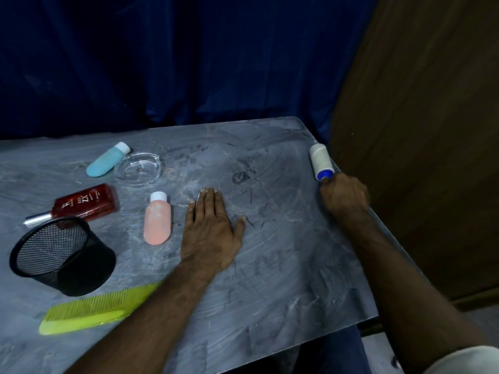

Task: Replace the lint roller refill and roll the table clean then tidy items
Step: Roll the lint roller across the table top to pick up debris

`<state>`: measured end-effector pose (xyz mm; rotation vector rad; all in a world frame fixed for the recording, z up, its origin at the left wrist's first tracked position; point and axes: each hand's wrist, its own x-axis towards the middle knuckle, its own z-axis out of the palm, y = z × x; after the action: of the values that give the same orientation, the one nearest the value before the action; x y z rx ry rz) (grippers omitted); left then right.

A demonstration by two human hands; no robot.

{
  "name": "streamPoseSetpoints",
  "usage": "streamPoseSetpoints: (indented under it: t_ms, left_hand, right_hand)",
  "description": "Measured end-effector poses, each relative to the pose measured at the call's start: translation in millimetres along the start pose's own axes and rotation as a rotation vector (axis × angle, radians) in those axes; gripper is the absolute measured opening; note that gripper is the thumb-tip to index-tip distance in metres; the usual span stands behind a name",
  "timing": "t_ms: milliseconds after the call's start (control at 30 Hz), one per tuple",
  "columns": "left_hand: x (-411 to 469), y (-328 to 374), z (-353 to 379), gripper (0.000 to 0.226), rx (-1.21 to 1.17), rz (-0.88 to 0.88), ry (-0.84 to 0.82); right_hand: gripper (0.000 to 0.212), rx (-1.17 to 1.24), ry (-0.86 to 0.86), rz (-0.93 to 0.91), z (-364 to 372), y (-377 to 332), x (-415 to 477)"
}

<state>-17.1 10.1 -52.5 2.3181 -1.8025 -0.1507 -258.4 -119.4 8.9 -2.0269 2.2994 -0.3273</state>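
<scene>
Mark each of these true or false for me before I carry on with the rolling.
1. The right hand grips the white lint roller with the blue end cap at the right edge of the grey table. True.
2. The left hand holds the yellow-green plastic comb. False: it lies flat and open on the table; the comb lies untouched.
3. The black mesh cup stands upright. False: it lies tipped on its side.
4. The pink bottle with the white cap lies left of the left hand. True.
5. The clear glass dish holds the blue bottle. False: the bottle lies beside it.
</scene>
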Motion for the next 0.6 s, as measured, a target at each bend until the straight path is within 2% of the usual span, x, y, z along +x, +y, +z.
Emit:
streamPoseSetpoints:
  t_ms: [233, 600]
  left_hand:
    - [0.5, 0.7, -0.1, 0.086, -0.003, -0.003, -0.005]
    - [-0.7, 1.3, -2.4, 0.086, -0.012, -0.015, -0.002]
  right_hand:
    - [0.043, -0.07, -0.019, 0.054, -1.7, -1.7, -0.6]
    - [0.04, -0.078, 0.05, -0.179, 18.8, -56.3, -27.4]
